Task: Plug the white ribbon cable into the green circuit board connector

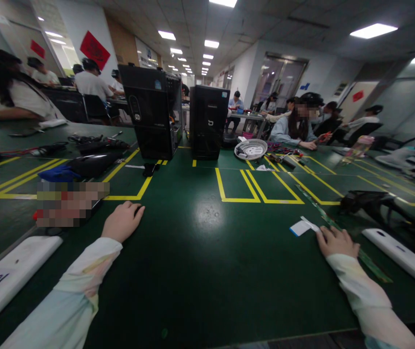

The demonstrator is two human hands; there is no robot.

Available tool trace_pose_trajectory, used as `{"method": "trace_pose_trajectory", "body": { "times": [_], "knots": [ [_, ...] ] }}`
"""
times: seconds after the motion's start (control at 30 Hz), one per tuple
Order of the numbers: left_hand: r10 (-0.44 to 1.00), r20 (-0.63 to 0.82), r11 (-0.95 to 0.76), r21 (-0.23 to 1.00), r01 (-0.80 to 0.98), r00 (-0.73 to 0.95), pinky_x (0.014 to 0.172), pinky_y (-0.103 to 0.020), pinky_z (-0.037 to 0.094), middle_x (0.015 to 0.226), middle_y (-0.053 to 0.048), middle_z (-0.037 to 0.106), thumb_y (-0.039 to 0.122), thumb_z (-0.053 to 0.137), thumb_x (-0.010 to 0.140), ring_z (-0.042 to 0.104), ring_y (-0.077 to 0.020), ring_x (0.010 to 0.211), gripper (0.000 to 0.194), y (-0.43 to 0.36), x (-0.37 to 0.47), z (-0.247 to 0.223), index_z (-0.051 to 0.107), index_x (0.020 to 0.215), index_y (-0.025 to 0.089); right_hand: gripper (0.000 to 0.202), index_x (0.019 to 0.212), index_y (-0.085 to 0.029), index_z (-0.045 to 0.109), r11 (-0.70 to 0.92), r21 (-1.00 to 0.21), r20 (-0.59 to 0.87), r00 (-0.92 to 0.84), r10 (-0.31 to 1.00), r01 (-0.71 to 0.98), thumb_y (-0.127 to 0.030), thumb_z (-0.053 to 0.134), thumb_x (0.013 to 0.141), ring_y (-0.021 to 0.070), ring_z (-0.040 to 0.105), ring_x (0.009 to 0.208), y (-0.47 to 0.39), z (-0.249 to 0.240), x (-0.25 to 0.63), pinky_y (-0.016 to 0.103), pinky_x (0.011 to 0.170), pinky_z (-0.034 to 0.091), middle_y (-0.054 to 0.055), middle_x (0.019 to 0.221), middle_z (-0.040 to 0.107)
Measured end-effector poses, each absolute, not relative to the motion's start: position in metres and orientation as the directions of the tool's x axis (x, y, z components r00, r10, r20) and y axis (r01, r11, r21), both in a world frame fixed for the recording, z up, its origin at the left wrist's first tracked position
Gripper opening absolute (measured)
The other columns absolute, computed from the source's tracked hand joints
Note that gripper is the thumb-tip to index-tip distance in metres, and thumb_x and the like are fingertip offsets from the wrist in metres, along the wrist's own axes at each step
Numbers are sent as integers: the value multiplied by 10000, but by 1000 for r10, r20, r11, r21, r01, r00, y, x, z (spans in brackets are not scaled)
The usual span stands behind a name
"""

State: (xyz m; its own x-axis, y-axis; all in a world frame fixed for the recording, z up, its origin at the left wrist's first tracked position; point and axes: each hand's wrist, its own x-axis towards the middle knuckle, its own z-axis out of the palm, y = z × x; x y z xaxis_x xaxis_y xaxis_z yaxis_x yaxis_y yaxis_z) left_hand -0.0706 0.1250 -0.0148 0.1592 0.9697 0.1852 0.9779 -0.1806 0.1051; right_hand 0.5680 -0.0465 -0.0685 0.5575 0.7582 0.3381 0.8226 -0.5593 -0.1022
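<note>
My left hand (122,222) rests on the green table (207,271), its fingers stretched forward and slightly bent. A dark patch shows between its thumb and fingers; whether it is a small object or shadow I cannot tell. To its left lie a blurred-out item (69,206) and a long white case (14,276) with a handwritten mark. On the right, my right hand (337,241) lies palm down with fingers apart, over a worn green tape strip (373,266). Its fingertips are beside a small white tag with a blue edge (300,228).
Two black computer towers (210,121) stand at the back, near a white plastic basket (251,149). A black-and-blue bundle (80,166) and cables are at left. Another white case (402,254) and a black object (371,203) lie at right. People (298,123) sit across the table and beyond.
</note>
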Motion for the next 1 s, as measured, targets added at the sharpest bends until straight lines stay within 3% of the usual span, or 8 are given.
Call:
{"method": "trace_pose_trajectory", "body": {
  "times": [0.07,0.2,0.3,0.4,0.63,1.0],
  "knots": [
    [969,188,-184,99,978,163,839,-391,485,1096,-162,613,476,249,916,582,-282,1026,578,126,-71,-16,627,1141,103,541,1167,-92,637,-410,-86,349,413,841,908,-419,318,876,449,418,1255,-41,-72,568,734,902,358,237,1268,561],
    [965,199,-190,83,978,171,862,-407,472,1108,-172,605,467,233,920,572,-292,1039,589,127,-71,-20,620,1158,93,465,1198,-149,624,-97,-75,358,118,926,992,-369,341,902,281,494,1237,-30,-74,544,488,1010,437,143,1269,591],
    [964,201,-192,73,979,175,863,-405,472,1125,-175,597,470,242,916,564,-294,1053,589,127,-71,-21,608,1183,93,468,1247,-159,594,204,-78,405,-156,901,976,-393,321,948,261,536,1180,-25,-70,503,465,985,463,154,1270,579],
    [964,198,-194,63,979,178,855,-401,476,1141,-177,586,468,270,907,556,-297,1062,580,126,-70,-21,589,1215,94,413,1252,-195,590,376,-112,443,-292,848,920,-361,348,962,247,552,1129,-20,-62,452,450,940,489,142,1217,590],
    [964,191,-196,41,980,185,838,-404,484,1147,-178,571,441,307,895,544,-306,1062,555,124,-69,-21,568,1241,94,351,1238,-168,573,640,-184,413,-532,739,746,-272,400,950,233,523,1067,-10,-44,334,426,889,490,149,1164,564],
    [961,205,-189,8,982,183,851,-398,473,1145,-164,576,420,282,904,541,-294,1061,531,124,-69,-21,571,1236,123,532,1334,-171,480,796,-241,225,-766,602,555,-489,460,907,260,448,1159,-2,-23,207,434,951,420,126,1330,490]
  ]
}}
